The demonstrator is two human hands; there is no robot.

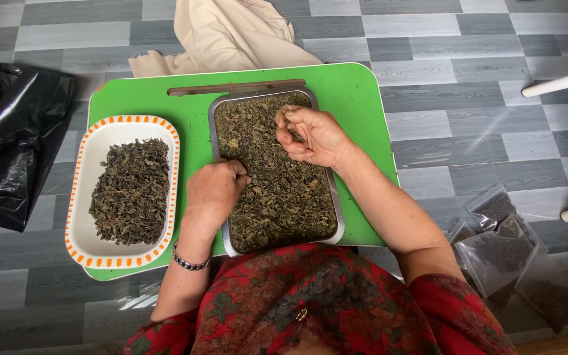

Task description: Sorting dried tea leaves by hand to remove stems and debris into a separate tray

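Observation:
A metal tray full of dried green tea leaves lies on a green table. My right hand hovers over the tray's upper part, palm turned up, fingers curled around a small pinch of leaves. My left hand rests on the tray's left rim, fingers closed and dipping into the leaves. To the left, a white oval dish with an orange-checked rim carries a second pile of dried leaves.
A crumpled black plastic bag lies on the grey tiled floor at left. Beige cloth sits behind the table. Several clear packets of dark leaves lie on the floor at right, near white furniture legs.

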